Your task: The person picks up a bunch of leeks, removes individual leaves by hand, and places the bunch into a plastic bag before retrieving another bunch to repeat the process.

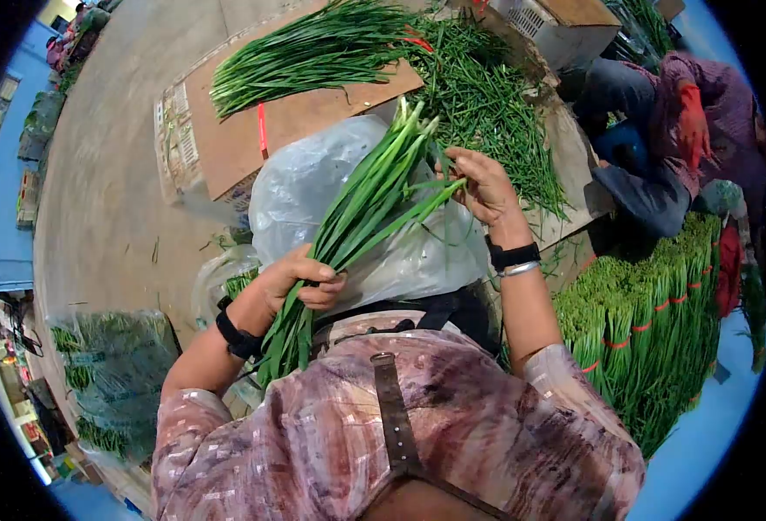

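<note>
Tied bundles [652, 347]: big upright stack at my right, each ringed with red bands [641, 326]. I count this as the finished share, and it is already large.
Loose greens [313, 52]: long heap lying on cardboard [313, 117] ahead, with a second, tangled spread [487, 95] beside it. No bands on most of it that I can see. I judge this to be the work left, and there is plenty.
Co-worker [660, 113]: seated at the far right beyond the loose spread. That person's hands are not clear to me.
Plastic bag [313, 182]: clear and crumpled, on the lap under the bunch. I cannot tell what it holds.
Bunch of green stalks [365, 208]: held slantwise over the bag, root ends low near the chest, tips fanned up towards the cardboard. No band on it, so I judge it unfinished.
Left hand [300, 282]: closed round the lower part of the bunch, fingers wrapped over the stalks.
Right hand [487, 187]: raised at the tip end, fingers curled and pinching a few leaves out to the side.
</note>
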A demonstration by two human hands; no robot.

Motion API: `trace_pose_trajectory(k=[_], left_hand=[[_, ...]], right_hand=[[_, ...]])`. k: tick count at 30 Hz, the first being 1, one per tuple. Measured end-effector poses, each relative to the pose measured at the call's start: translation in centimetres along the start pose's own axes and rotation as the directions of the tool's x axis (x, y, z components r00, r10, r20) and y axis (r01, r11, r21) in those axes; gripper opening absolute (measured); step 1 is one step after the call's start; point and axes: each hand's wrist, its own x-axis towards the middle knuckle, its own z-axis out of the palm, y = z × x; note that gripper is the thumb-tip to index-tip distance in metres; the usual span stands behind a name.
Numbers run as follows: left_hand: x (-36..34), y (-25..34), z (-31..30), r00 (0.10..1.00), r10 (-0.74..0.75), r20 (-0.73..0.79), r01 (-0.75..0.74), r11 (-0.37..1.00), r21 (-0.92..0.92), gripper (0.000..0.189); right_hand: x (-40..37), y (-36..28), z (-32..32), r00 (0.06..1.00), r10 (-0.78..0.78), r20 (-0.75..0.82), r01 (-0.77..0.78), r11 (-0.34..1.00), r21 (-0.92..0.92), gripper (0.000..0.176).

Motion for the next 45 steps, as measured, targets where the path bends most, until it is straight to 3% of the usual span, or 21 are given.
trace_pose_trajectory(k=[6,7,10,13,16,17,19,20,21,23,24,27,30,31,35,38,39,41,43,44,45], left_hand=[[-0.3,-1.1,-1.2,1.000,0.013,0.024,-0.012,0.997,-0.072,0.024],[-0.2,-1.2,-1.8,0.999,-0.002,0.053,0.006,0.997,-0.074,0.030],[-0.1,-1.4,-1.7,1.000,-0.023,0.018,0.023,0.999,-0.039,0.044],[-0.1,-1.5,-2.2,0.998,-0.028,0.062,0.039,0.983,-0.182,0.037],[-0.9,-1.4,-1.6,0.987,0.056,0.153,-0.029,0.985,-0.172,0.037],[-0.6,-1.3,-3.0,0.895,0.004,0.447,0.111,0.967,-0.231,0.037],[-1.2,-1.2,0.0,0.995,0.065,0.079,-0.042,0.963,-0.267,0.035],[-1.3,-1.4,1.4,0.990,0.089,-0.112,-0.115,0.960,-0.257,0.035],[-0.5,-1.9,0.8,0.957,0.060,-0.283,-0.137,0.956,-0.261,0.031],[0.3,-2.1,-1.8,0.992,0.126,0.018,-0.118,0.967,-0.228,0.024],[0.3,-2.4,-2.1,0.977,0.166,0.130,-0.138,0.970,-0.201,0.022],[0.0,-3.1,-2.1,0.988,0.136,0.073,-0.113,0.959,-0.259,0.020],[-0.1,-2.9,-1.3,0.996,0.089,0.011,-0.082,0.956,-0.280,0.018],[0.4,-3.1,-2.1,0.995,0.080,0.063,-0.056,0.943,-0.327,0.015],[0.5,-2.9,-2.0,0.999,0.051,-0.010,-0.052,0.959,-0.279,0.012],[0.1,-2.6,-1.4,0.997,0.036,-0.066,-0.047,0.982,-0.183,0.014],[0.6,-2.7,-2.2,0.999,0.035,0.012,-0.032,0.986,-0.162,0.015],[1.5,-3.7,-4.7,0.987,0.013,0.158,0.007,0.992,-0.125,0.017],[1.6,-3.1,-2.3,0.998,0.046,0.034,-0.041,0.990,-0.135,0.018],[1.7,-2.9,-1.5,0.997,0.067,-0.027,-0.071,0.988,-0.137,0.019],[1.8,-3.0,-1.6,0.996,0.072,-0.054,-0.079,0.988,-0.134,0.021]], right_hand=[[1.9,0.9,-4.3,0.967,0.252,0.044,-0.254,0.965,0.059,0.032],[1.4,0.3,-1.7,0.965,0.218,-0.146,-0.226,0.973,-0.039,0.030],[3.6,0.2,-0.8,0.957,0.290,-0.007,-0.281,0.923,-0.263,0.029],[5.7,0.2,-0.9,0.955,0.286,0.075,-0.195,0.799,-0.568,0.018],[5.0,-1.1,0.3,0.978,0.185,0.094,-0.093,0.795,-0.599,0.013],[3.6,-2.3,1.3,0.989,0.124,0.086,-0.054,0.823,-0.565,0.013],[1.3,-4.8,3.2,0.999,0.001,0.045,0.024,0.835,-0.549,0.015],[2.1,-4.4,2.0,0.999,0.020,0.049,0.002,0.916,-0.401,0.017],[3.4,-3.7,0.3,0.996,0.062,0.068,-0.019,0.862,-0.506,0.016],[3.4,-4.1,0.6,0.995,0.103,-0.002,-0.077,0.726,-0.683,0.008],[3.3,-3.9,0.4,0.998,0.039,0.050,0.013,0.648,-0.762,0.010],[5.0,-4.2,-0.8,0.963,-0.101,0.248,0.268,0.368,-0.890,0.018],[6.8,-4.4,-3.4,0.931,-0.126,0.343,0.364,0.241,-0.900,0.018],[7.0,-4.9,-3.5,0.926,-0.151,0.346,0.362,0.094,-0.928,0.017],[8.2,-3.7,-7.0,0.904,-0.400,0.150,0.203,0.093,-0.975,0.024],[8.1,-5.2,-10.1,0.822,-0.538,-0.186,-0.042,0.269,-0.962,0.023],[8.1,-5.4,-9.8,0.841,-0.493,-0.223,0.032,0.456,-0.889,0.024],[3.6,-6.1,0.4,0.940,-0.304,-0.152,0.092,0.657,-0.748,0.036],[2.9,-3.1,3.7,0.989,-0.134,-0.060,0.034,0.603,-0.797,0.055],[3.5,-0.8,3.5,0.982,-0.184,-0.047,0.054,0.509,-0.859,0.057],[4.9,1.6,1.7,0.978,-0.206,-0.043,0.075,0.535,-0.842,0.056]])
